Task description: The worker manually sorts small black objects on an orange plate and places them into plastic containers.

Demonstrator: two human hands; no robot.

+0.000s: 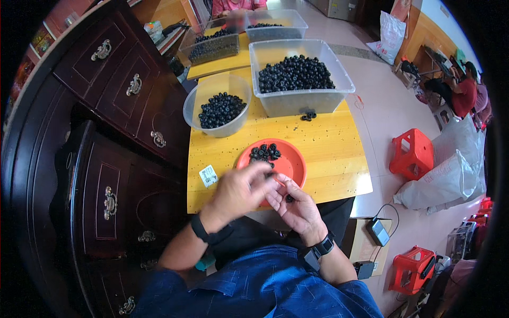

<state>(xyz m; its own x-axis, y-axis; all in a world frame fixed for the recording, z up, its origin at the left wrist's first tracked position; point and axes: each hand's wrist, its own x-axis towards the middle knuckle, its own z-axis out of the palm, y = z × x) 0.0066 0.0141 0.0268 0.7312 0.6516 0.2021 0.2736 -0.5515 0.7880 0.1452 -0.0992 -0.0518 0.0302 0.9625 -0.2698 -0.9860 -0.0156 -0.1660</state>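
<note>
Over the near edge of a red round plate [300, 165], my two hands meet at the fingertips. My left hand [233, 192] is curled and smeared by motion; something small and dark shows near its fingertips, too blurred to name. Palm up, my right hand [299, 209] has its fingers bent inward and cradles a small black round part [289, 199] with a hole. Its thumb and forefinger come together near the left fingertips. Several black hollow round parts [265, 152] lie together on the far left of the plate.
On the yellow table [328, 148] stand a round clear bowl [191, 114] and a large clear bin [334, 95], both holding black parts. A few loose parts [308, 116] lie by the bin. Dark drawers [106, 180] border the left; red stools [411, 153] stand right. Other people sit beyond.
</note>
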